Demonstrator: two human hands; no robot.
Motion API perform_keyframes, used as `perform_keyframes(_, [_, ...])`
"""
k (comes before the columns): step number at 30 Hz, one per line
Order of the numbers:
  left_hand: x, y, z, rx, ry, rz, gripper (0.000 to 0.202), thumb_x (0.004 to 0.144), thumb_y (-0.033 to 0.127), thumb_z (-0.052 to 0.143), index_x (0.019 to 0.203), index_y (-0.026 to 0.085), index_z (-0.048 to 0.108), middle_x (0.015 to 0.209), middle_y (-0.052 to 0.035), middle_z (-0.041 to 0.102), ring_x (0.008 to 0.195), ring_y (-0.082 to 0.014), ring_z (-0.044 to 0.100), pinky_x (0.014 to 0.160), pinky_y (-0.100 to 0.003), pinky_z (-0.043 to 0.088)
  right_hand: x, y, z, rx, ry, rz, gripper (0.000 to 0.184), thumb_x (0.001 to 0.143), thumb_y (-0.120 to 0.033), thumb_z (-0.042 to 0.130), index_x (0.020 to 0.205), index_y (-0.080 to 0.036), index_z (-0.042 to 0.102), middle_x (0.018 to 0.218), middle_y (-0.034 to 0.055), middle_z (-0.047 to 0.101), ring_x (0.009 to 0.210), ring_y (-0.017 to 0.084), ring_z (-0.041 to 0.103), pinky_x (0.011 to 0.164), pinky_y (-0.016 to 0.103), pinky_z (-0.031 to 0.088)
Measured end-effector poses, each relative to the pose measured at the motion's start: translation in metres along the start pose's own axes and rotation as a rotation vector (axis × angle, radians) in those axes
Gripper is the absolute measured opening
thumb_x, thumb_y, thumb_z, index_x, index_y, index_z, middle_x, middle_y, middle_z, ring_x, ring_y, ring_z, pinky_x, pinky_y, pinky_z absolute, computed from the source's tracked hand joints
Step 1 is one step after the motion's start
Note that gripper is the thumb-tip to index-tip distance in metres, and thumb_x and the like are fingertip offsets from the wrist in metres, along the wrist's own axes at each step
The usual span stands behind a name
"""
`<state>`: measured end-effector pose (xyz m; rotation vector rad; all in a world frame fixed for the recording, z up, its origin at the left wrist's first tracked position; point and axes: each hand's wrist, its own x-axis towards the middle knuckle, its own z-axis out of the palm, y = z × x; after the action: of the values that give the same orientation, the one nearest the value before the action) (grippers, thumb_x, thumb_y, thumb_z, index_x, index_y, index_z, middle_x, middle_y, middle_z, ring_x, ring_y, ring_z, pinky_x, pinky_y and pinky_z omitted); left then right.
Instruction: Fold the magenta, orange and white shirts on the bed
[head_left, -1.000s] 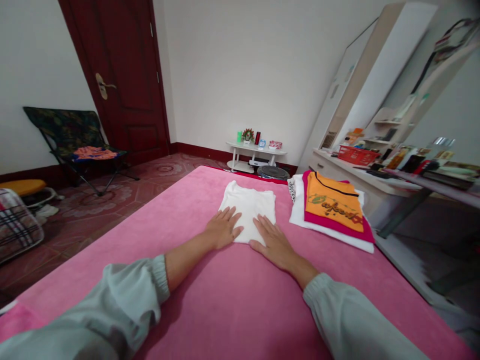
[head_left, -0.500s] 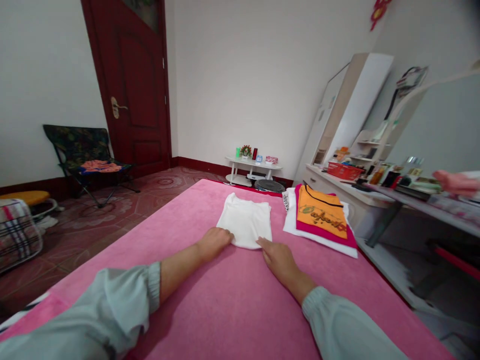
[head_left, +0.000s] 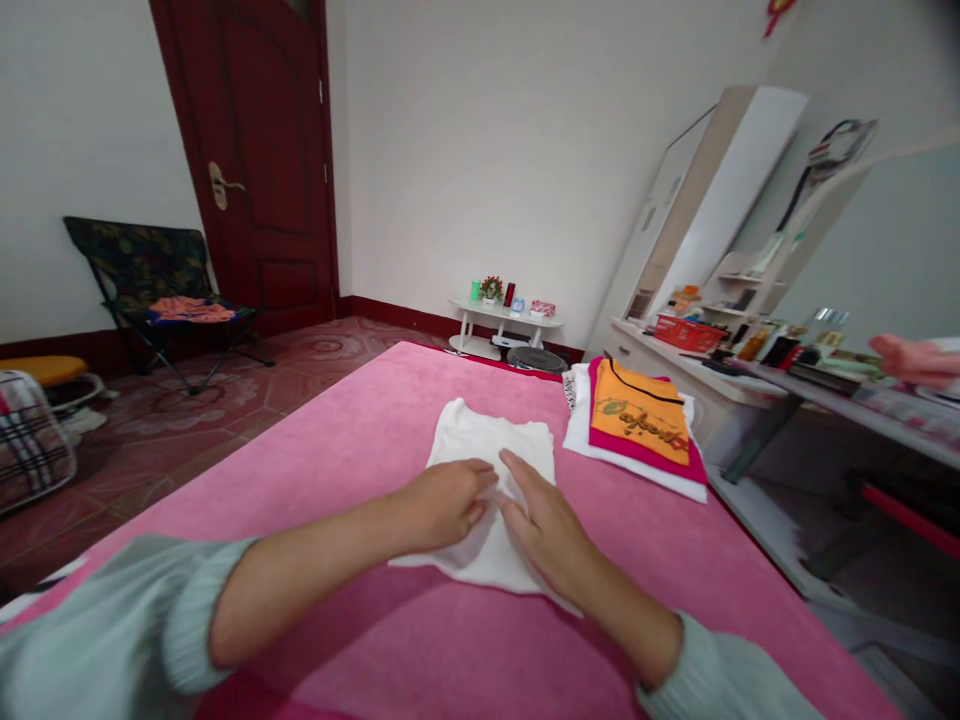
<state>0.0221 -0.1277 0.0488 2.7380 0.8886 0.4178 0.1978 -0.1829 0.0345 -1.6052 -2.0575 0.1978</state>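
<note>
A white garment lies on the pink bedspread, its near edge loose and spread towards me. My left hand is over its middle with the fingers curled in, closed on the fabric. Beside it, almost meeting it, my right hand rests on the garment, fingers stretched and thumb apart. Part of the cloth is hidden beneath both hands. To the right is a stack of folded clothes, with an orange printed shirt on top of magenta and white pieces.
A dressing table with a red basket and bottles stands along the right. Beyond the bed is a low white table with small items. At left are a folding chair and a dark red door.
Both hands have moved from the garment's near edge onto its middle and closer together. The near part of the garment has unfolded towards me. The view has shifted slightly.
</note>
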Motion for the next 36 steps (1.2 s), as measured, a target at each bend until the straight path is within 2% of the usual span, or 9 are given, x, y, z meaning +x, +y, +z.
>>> perform_keyframes(2, [0.032,-0.018,0.017,0.102,0.019,0.031,0.049,0.084,0.02,0.045,0.133,0.014,0.048,0.137,-0.0153,0.05,0.127,-0.0259,0.046,0.106,-0.038,0.035,0.032,0.014,0.021,-0.044,0.022,0.019,0.059,0.087,-0.024,0.034,0.144,-0.008,0.033,0.15,0.0126,0.034,0.139,0.019,0.03,0.114,0.037,0.025])
perform_keyframes(4, [0.059,-0.042,0.034,0.175,-0.002,-0.052,0.056,0.088,0.026,0.041,0.142,0.013,0.036,0.149,-0.0172,0.034,0.137,-0.0298,0.031,0.111,-0.048,0.027,0.06,0.033,0.038,-0.135,-0.004,0.054,0.056,0.091,-0.026,0.031,0.144,-0.007,0.033,0.151,0.0141,0.032,0.141,0.022,0.026,0.114,0.043,0.021])
perform_keyframes(6, [0.078,-0.066,0.049,0.194,0.0,-0.148,0.056,0.094,0.037,0.033,0.146,0.016,0.032,0.153,-0.0158,0.027,0.141,-0.031,0.024,0.112,-0.053,0.021,0.08,0.054,0.049,-0.219,-0.048,0.084,0.055,0.096,-0.035,0.027,0.144,-0.009,0.034,0.151,0.0138,0.031,0.141,0.024,0.024,0.114,0.047,0.019])
perform_keyframes(8, [0.089,-0.086,0.057,0.187,0.019,-0.205,0.058,0.095,0.047,0.027,0.146,0.019,0.032,0.153,-0.0144,0.026,0.142,-0.0311,0.022,0.113,-0.053,0.018,0.095,0.074,0.052,-0.276,-0.093,0.093,0.059,0.097,-0.046,0.023,0.144,-0.013,0.034,0.152,0.0125,0.03,0.141,0.025,0.022,0.113,0.049,0.017])
perform_keyframes(13, [0.11,-0.116,0.057,0.182,0.032,-0.313,0.069,0.093,0.06,0.021,0.146,0.018,0.033,0.154,-0.0123,0.025,0.143,-0.0271,0.018,0.116,-0.045,0.013,0.119,0.117,0.048,-0.384,-0.113,0.177,0.066,0.094,-0.058,0.022,0.145,-0.017,0.033,0.152,0.0115,0.03,0.141,0.025,0.021,0.113,0.048,0.015])
perform_keyframes(17, [0.123,-0.134,0.054,0.182,0.014,-0.447,0.066,0.093,0.057,0.021,0.147,0.021,0.029,0.155,-0.009,0.022,0.144,-0.0263,0.015,0.115,-0.05,0.014,0.132,0.14,0.046,-0.389,-0.122,0.285,0.069,0.094,-0.059,0.021,0.145,-0.014,0.032,0.153,0.0126,0.027,0.141,0.026,0.021,0.112,0.045,0.018])
perform_keyframes(23, [0.128,-0.153,0.059,0.178,0.072,-0.519,0.066,0.092,0.057,0.02,0.148,0.022,0.027,0.156,-0.0092,0.02,0.143,-0.0276,0.019,0.114,-0.049,0.015,0.133,0.151,0.047,-0.357,-0.088,0.333,0.075,0.093,-0.061,0.022,0.147,-0.009,0.028,0.154,0.0149,0.024,0.142,0.026,0.02,0.113,0.042,0.017])
perform_keyframes(31, [0.11,-0.152,0.061,0.189,0.083,-0.617,0.068,0.092,0.058,0.019,0.15,0.024,0.019,0.155,-0.0117,0.022,0.143,-0.028,0.018,0.113,-0.053,0.014,0.112,0.15,0.045,-0.364,-0.018,0.376,0.074,0.093,-0.057,0.025,0.147,-0.006,0.025,0.153,0.0175,0.026,0.142,0.026,0.02,0.114,0.041,0.016])
perform_keyframes(36, [0.097,-0.147,0.064,0.202,0.123,-0.697,0.077,0.09,0.062,0.018,0.151,0.015,0.015,0.155,-0.0142,0.02,0.143,-0.0297,0.018,0.114,-0.052,0.013,0.091,0.149,0.041,-0.369,-0.004,0.438,0.074,0.093,-0.056,0.024,0.147,-0.006,0.024,0.153,0.0168,0.026,0.142,0.025,0.022,0.114,0.039,0.017])
